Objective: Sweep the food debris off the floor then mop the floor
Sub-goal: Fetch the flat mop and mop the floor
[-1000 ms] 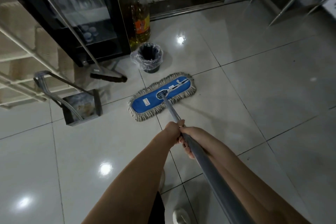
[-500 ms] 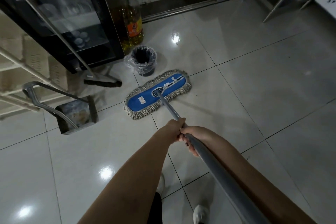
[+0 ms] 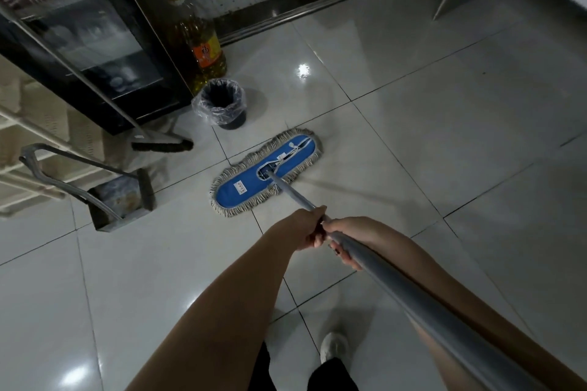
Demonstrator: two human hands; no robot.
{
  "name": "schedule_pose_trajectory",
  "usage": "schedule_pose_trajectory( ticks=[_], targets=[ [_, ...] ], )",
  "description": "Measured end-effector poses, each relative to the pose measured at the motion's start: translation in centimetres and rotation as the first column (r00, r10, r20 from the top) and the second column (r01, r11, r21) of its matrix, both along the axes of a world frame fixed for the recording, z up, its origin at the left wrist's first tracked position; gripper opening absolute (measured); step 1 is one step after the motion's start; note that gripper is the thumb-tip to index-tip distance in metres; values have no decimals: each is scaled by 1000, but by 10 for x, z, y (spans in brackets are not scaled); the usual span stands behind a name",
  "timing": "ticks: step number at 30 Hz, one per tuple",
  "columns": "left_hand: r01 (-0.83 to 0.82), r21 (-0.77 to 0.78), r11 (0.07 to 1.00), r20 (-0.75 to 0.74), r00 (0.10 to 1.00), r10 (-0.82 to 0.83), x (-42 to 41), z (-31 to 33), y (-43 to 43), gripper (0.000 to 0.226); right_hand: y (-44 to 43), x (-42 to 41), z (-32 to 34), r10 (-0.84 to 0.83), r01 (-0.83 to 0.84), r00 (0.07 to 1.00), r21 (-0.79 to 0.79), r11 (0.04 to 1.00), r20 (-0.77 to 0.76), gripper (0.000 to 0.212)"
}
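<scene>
One tiled floor (image 3: 444,136) is bearing one mop (image 3: 265,174), its blue head lying flat at centre; one dustpan (image 3: 120,200) and one broom (image 3: 162,145) are standing leftward; one lined bin (image 3: 222,105) is sitting just beyond the mop; two hands, left hand (image 3: 306,227) ahead of right hand (image 3: 349,238), are gripping the handle (image 3: 397,282), fingers curled round it.

The mop (image 3: 265,176) rests head-down on the floor (image 3: 444,136) ahead of the person. Just beyond it stands the bin (image 3: 224,103), the bottle (image 3: 203,47) behind that, beside the cabinet (image 3: 95,51). To the left sits the dustpan (image 3: 120,200), the broom (image 3: 162,145) behind it.
</scene>
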State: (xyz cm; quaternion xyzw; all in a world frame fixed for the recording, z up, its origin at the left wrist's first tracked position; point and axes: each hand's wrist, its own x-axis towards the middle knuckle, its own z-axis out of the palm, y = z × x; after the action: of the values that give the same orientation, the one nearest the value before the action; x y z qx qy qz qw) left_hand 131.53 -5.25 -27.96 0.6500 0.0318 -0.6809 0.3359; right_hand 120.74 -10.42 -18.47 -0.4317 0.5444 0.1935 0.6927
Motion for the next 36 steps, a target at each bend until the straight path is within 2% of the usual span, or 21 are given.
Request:
schedule_pose_trajectory(
  ticks=[3,9,15,17,21,25,31,34,36],
  targets=[
    [15,25,1000,-18,1000,-14,-56,3,-4,35,-1,-53,-1,51,-53,998,-42,998,-47,35],
    [97,63,993,-65,994,-93,-127,10,-10,38,-9,-119,12,254,-255,956,12,967,-147,38],
    [160,68,985,-131,980,-150,-152,11,-13,41,-9,-146,6,252,-258,944,-2,966,-213,41],
    [126,64,990,-125,985,-118,-151,8,-14,40,-11,-144,2,223,-223,951,23,975,-215,41],
    [42,35,999,-81,996,-39,-136,5,-20,39,-20,-128,-5,217,-222,968,-32,974,-125,33],
    [-27,14,1000,-55,998,27,-116,0,-34,35,-37,-106,-4,112,-91,981,134,987,-158,40],
    [-10,9,1000,-99,995,11,-62,-11,-51,35,-56,-58,-11,150,-130,981,164,978,-121,44],
    [-11,12,1000,-97,995,12,-28,-14,-66,35,-69,-27,-16,130,-106,986,202,974,-108,44],
    [-11,17,1000,-100,995,13,-4,-15,-77,36,-78,-4,-21,86,-70,992,168,983,-95,43]
  ],
)
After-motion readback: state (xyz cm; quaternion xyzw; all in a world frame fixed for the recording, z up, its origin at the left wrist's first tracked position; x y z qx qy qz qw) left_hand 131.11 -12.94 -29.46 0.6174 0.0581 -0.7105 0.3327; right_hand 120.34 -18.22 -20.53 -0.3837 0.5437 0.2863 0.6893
